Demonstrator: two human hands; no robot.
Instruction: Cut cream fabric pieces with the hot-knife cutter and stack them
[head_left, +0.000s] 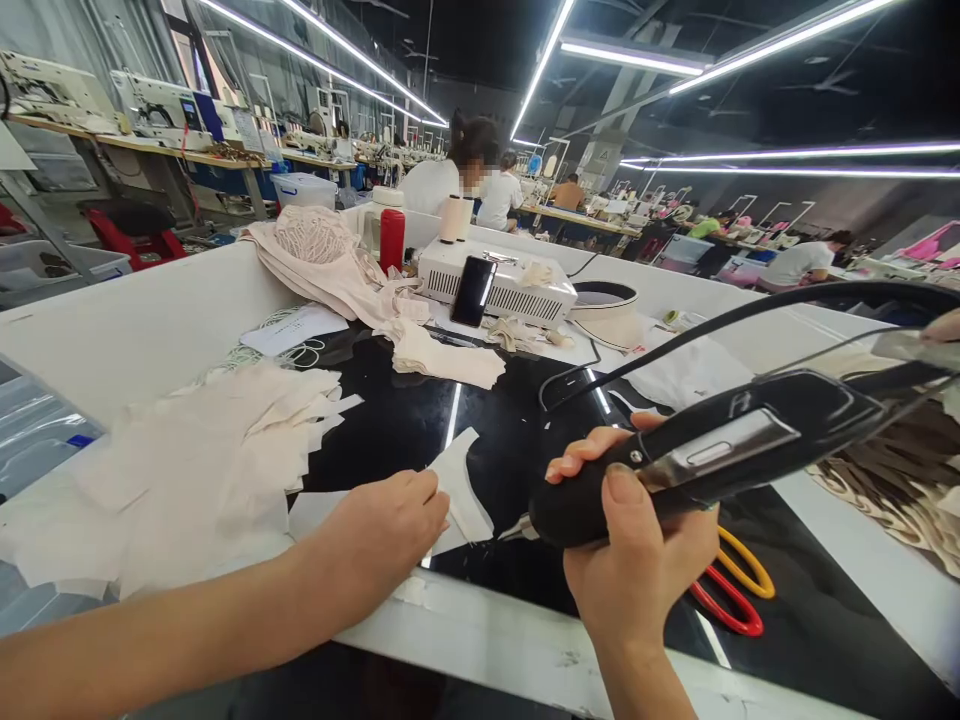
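Note:
My right hand (637, 540) is closed round a black corded hand tool (720, 440) with a silver lever on its side. Its pointed metal tip (519, 529) faces left, near the edge of a pale fabric piece (463, 495) with a curved side. With fingers curled together, my left hand (390, 530) grips that piece against the glossy black work surface (360, 440). What the left fingertips do underneath is hidden. Scissors with red and yellow handles (739, 595) lie beneath the right hand, partly covered by it.
Pale fabric pieces (187, 460) are heaped at left. Behind lie a fabric stack (446, 358), a phone (473, 291), a vented white box (499, 282), thread cones (455, 219) and a red bottle (391, 240). The tool's black cable (720, 318) arches at right. People sit farther back.

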